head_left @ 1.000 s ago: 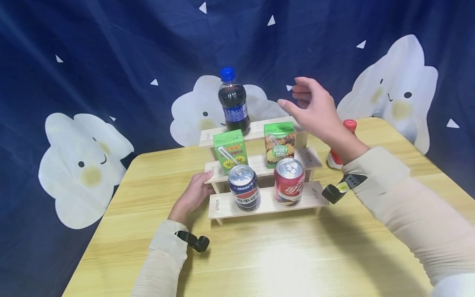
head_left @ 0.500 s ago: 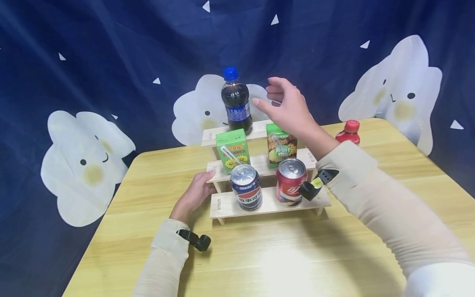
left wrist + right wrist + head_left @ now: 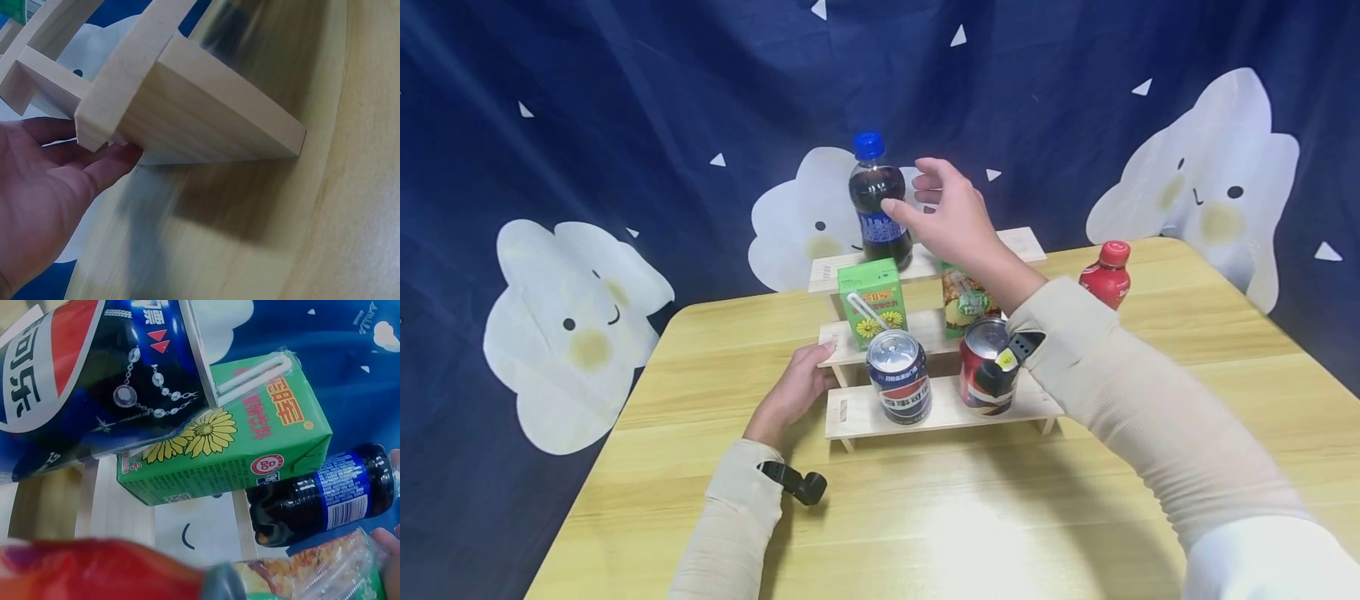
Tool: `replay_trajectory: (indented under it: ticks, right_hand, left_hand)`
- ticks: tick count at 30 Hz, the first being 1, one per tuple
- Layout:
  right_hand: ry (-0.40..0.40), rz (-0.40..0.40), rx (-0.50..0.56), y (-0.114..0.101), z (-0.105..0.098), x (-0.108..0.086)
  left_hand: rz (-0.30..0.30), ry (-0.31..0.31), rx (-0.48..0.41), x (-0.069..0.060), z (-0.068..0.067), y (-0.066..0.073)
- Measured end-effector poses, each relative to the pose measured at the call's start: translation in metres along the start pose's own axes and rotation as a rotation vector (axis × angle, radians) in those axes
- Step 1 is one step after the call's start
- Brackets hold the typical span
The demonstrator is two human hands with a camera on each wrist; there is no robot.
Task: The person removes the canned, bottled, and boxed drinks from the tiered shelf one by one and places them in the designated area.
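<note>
A three-tier wooden display rack (image 3: 850, 423) stands on the table. My left hand (image 3: 796, 385) grips the left end of its middle tier, with the fingers against the wooden end piece (image 3: 206, 106) in the left wrist view. A cola bottle with a blue cap (image 3: 880, 187) stands on the top tier. Close to its right side is my right hand (image 3: 951, 212), fingers curved and apart, the thumb overlapping the bottle in the head view; contact is not clear. On the middle tier are a green drink carton with flowers (image 3: 219, 437) and another green carton (image 3: 958, 300), partly hidden by my right arm.
On the lowest tier sit a dark blue cola can (image 3: 898, 383) and a red cola can (image 3: 977, 392), the latter partly behind the wrist camera. A red bottle (image 3: 1107, 279) stands right of the rack. A blue cloud-print curtain (image 3: 700, 75) hangs behind the table (image 3: 715, 333).
My right hand has moved left, from the rack's right side to beside the cola bottle. My left hand stays at the middle tier, and the drinks keep their places.
</note>
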State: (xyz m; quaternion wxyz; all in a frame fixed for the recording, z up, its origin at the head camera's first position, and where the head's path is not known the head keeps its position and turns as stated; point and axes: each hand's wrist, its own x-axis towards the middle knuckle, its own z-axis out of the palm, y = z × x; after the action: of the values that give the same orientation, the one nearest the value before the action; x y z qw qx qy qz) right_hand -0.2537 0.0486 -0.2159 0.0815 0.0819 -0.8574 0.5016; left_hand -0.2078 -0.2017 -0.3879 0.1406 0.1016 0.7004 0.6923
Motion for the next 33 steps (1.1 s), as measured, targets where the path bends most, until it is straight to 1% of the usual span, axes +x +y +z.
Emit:
replay_trajectory:
  ticks: [6,11,16,22,25,33]
  right_hand:
    - [-0.006,0.010,-0.034,-0.005,0.004,0.003]
    - [-0.017,-0.003,-0.063,-0.008,0.008,0.008]
    - [-0.033,-0.015,-0.087,-0.009,0.013,0.014]
    - [-0.057,-0.015,-0.091,-0.010,0.015,0.016]
    - [-0.064,-0.019,-0.090,-0.009,0.017,0.016]
    - [-0.060,-0.030,-0.090,-0.008,0.018,0.017]
  left_hand:
    - [-0.001,-0.004,-0.001,0.000,0.000,0.000]
    - [-0.005,0.010,0.006,0.000,0.000,-0.001]
    - [-0.002,0.004,0.013,0.000,-0.001,0.000]
    - [-0.008,-0.011,0.016,0.001,0.000,0.000]
    - [-0.010,-0.008,0.016,0.001,0.000,0.000]
    - [-0.006,-0.007,0.017,0.002,-0.001,0.000]
